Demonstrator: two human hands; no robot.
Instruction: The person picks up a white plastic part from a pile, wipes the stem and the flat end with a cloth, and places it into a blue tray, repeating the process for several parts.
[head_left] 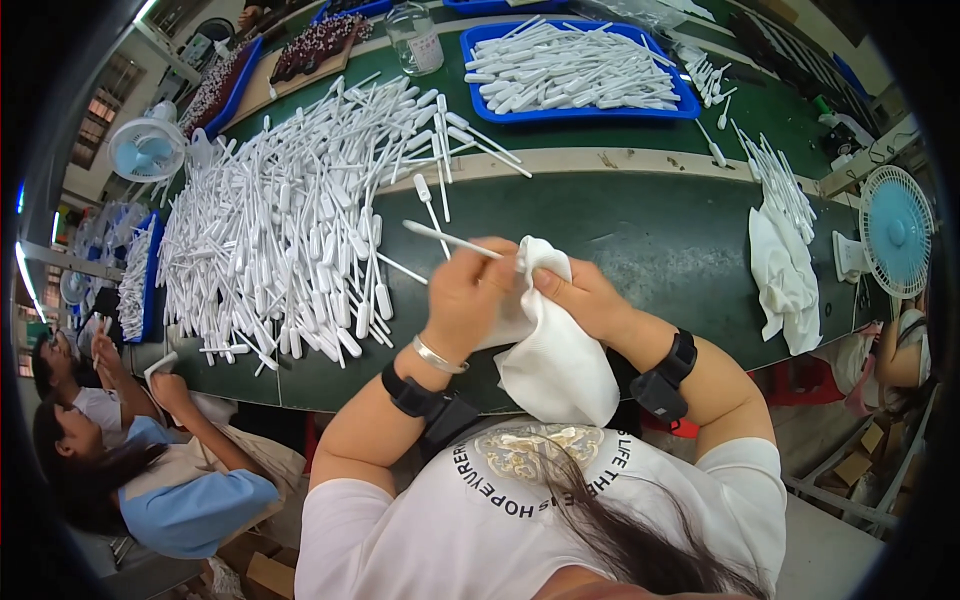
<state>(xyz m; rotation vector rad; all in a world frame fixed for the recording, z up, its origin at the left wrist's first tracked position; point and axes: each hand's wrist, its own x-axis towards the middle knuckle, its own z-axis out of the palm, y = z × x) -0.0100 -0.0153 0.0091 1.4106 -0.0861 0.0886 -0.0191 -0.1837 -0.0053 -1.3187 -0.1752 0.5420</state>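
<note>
My left hand [466,290] is closed around a slender white stick [436,235] whose free end points up and to the left. Its fingers are slightly smeared by motion. A white cloth [560,370] is pinched in my right hand [588,300], thumb on top, and hangs down over the table's near edge. Both hands meet in front of my chest, where the cloth touches the left fingers; the stick's other end is hidden there. Left of my hands spreads a large heap of white sticks with wide, rounded ends [290,220].
A blue tray [580,118] of similar sticks stands at the back, beside a clear glass jar [415,40]. On the right are a bundle of sticks [775,180], another white cloth [785,280] and a fan [895,230]. Co-workers [170,480] sit at left.
</note>
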